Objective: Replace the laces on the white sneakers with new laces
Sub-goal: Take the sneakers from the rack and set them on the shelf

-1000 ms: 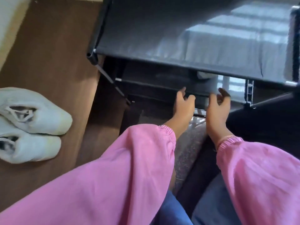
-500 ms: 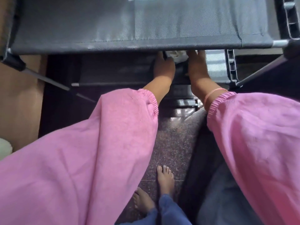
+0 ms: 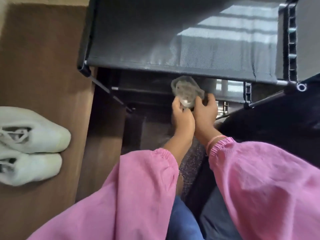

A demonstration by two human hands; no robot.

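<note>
At the left edge of the brown mat, the two white sneakers lie side by side with their toes pointing right, the old laces still threaded in the upper one; they sit well apart from where the hands are busy. To the right of the mat stands a dark fabric shoe rack, and just under the front edge of its top shelf a small clear plastic packet is held up between both hands, something white showing inside it, likely the new laces, though motion blur hides the detail. The left hand grips the packet's near-left edge, thumb curled up against it. The right hand sits touching the left, its fingers wrapped round the packet's right side. Both forearms reach forward and slightly inward from loose pink sleeves, wrists nearly together. The step in hand looks like fetching the packet from the rack. To do it well, draw it clear of the shelf edge with a firm hold on the plastic, carry it leftward to the mat beside the sneakers, and open it there so the contents do not drop behind the rack.
</note>
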